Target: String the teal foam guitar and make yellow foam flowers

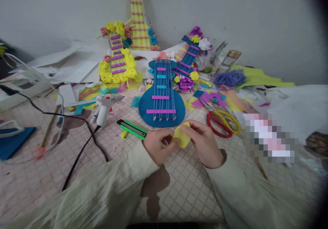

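Observation:
Between my hands is a small piece of yellow paper [183, 137], pinched at its lower left by my left hand [159, 145] and at its upper right by my right hand [205, 142]. Just beyond them lies a blue paper guitar [145, 106] with pink and light-blue bars and pale strings. A green box cutter [133, 129] rests beside my left hand, its near end close to the knuckles. To the right of my right hand are red-handled scissors [219, 127] and yellow-handled scissors [235, 121], lying together.
On the left stands a white glue gun [103, 111] with a black cord [77, 118] trailing across the table. Decorated paper instruments, one with yellow flowers [128, 70], lean near the wall. Purple yarn [229, 78], coloured scraps and a glass jar [229, 61] sit at the back right.

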`<state>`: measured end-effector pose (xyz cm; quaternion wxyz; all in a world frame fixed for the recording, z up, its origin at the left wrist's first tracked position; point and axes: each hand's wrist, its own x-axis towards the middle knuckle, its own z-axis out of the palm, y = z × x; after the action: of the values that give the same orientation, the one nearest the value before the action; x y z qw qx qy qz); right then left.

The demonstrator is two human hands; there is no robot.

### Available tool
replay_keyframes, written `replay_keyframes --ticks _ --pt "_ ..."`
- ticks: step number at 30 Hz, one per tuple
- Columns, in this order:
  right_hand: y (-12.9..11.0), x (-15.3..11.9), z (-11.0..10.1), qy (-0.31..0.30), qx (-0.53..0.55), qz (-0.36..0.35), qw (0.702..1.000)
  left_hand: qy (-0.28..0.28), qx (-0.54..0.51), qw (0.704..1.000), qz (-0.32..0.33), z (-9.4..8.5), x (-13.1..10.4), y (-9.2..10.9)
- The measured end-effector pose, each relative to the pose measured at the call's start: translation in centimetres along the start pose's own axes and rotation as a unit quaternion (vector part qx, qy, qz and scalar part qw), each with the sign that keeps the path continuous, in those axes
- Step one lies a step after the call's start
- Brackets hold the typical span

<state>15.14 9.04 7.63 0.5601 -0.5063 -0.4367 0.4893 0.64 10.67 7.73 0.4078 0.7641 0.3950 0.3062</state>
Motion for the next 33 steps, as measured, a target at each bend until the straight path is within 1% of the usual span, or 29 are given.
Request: replay_keyframes --ticks 4,8,11,13,16,20,24,26,28,33 --pt "0.0 0.0 0.0 0.007 -0.009 -0.016 1.000 0.004 0.004 1.000 0.019 0.1 -0.1 -0.2" --pt "0.0 0.0 -0.2 -0.008 -0.019 -0.009 1.000 -0.006 0.016 0.999 0.040 0.4 -0.1 -0.5" --pt "-0.1 0.0 -0.3 -0.007 -0.042 -0.010 0.999 0.003 0.041 0.998 0.056 0.4 -0.2 -0.6" --pt "0.0 0.0 -0.3 0.001 -0.039 -0.006 0.999 0.017 0.045 0.998 0.048 0.3 -0.2 -0.4" --pt "0.1 0.1 -0.3 0.008 -0.022 0.003 1.000 0.043 0.035 0.998 0.014 -0.2 -0.1 0.1" --pt "-0.2 0.1 -0.3 0.008 -0.059 -0.017 0.998 0.060 0.028 0.998 -0.008 -0.6 0.1 0.4" --pt "-0.8 -0.1 -0.2 -0.054 -0.156 -0.047 0.985 0.043 0.054 0.997 0.029 -0.5 0.1 0.4" --pt "-0.9 -0.2 -0.2 -0.072 -0.192 -0.054 0.977 0.040 0.071 0.996 0.037 -0.4 0.1 0.3" --pt "-0.9 -0.2 -0.2 -0.066 -0.197 -0.050 0.977 0.045 0.080 0.995 0.024 -0.4 0.1 0.3" --pt "-0.6 0.0 -0.2 -0.036 -0.156 -0.041 0.986 0.039 0.064 0.997 -0.011 -0.4 0.2 0.3"
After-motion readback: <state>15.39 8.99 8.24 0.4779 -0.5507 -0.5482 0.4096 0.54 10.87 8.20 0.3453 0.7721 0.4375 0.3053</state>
